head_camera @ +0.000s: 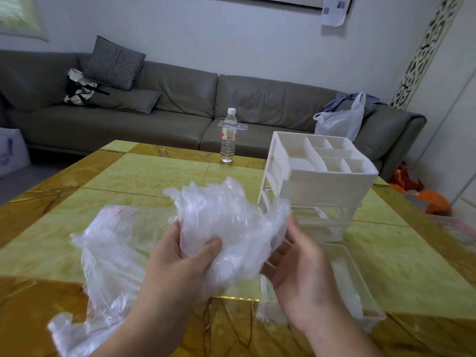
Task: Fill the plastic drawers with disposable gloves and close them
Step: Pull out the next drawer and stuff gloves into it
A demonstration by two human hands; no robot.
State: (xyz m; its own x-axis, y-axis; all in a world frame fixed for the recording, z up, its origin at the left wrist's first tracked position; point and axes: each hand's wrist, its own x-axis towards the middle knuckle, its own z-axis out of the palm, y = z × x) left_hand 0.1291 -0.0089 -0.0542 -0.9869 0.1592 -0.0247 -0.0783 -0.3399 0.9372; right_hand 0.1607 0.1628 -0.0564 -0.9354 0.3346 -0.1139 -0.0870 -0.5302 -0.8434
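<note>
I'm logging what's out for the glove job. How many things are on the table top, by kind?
Water bottle: 1
White drawer organiser: 1
Clear drawer, pulled out and lying on the table: 1
Plastic bag of gloves: 1
Total: 4
The bunch of gloves held in both hands is not counted.

Glove wad [226,222] hides left fingers [215,244] — drawer [347,274] contents blurred.

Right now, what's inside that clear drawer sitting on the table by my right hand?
The clear drawer looks mostly bare, with a bit of crumpled plastic at its near end. The right hand and the glove bundle cover its left part, so that stays unseen.
</note>
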